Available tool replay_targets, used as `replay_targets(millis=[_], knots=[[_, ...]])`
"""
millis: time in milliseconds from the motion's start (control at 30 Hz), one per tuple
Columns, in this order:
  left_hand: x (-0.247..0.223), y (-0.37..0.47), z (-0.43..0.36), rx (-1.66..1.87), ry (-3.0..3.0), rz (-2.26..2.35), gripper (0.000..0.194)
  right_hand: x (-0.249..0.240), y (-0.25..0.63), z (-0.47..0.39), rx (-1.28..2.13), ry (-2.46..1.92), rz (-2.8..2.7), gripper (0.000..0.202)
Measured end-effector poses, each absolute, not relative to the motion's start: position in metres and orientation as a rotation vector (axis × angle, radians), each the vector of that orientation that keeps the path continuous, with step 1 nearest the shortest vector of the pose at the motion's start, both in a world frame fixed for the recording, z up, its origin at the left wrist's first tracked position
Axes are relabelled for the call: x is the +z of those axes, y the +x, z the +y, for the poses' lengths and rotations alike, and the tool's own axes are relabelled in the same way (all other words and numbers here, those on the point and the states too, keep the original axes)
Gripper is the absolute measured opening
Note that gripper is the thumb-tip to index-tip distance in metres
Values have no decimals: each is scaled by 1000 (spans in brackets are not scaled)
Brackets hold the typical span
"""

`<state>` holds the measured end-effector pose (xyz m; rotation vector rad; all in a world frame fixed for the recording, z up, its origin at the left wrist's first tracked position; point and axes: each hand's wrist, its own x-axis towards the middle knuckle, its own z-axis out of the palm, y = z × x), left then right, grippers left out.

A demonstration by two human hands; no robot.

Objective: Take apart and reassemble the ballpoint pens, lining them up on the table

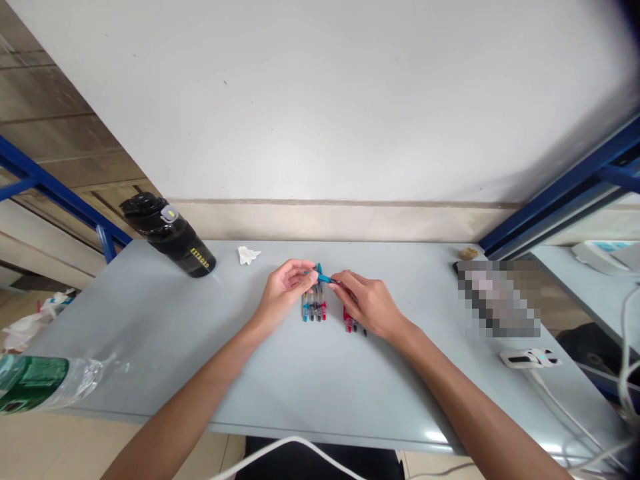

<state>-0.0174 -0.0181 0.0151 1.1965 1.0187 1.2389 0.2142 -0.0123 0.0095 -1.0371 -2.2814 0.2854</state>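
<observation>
A pen with a blue end (324, 278) is held level between my two hands above the desk. My left hand (284, 288) pinches its blue end between thumb and fingertips. My right hand (373, 303) grips the other end, covering much of the barrel. Just below my left hand lies a row of several clear pens (314, 311) with blue, black and red parts; their upper ends are partly hidden by that hand. Partly under my right hand is a second group of pens (349, 325) with red and dark tips.
A black bottle (185, 243) stands at the back left, near a crumpled tissue (247, 255). At the left front edge lies a clear plastic bottle with a green label (40, 381). On the right are a blurred-out flat object (495, 300) and a white power strip (530, 359) with its cable.
</observation>
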Motion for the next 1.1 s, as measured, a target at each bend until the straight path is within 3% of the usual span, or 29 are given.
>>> replay_targets(millis=[1100], knots=[[7,-21,-15,1311,1285,1027,29,15,214,-14,374,-1034,-2281,37]])
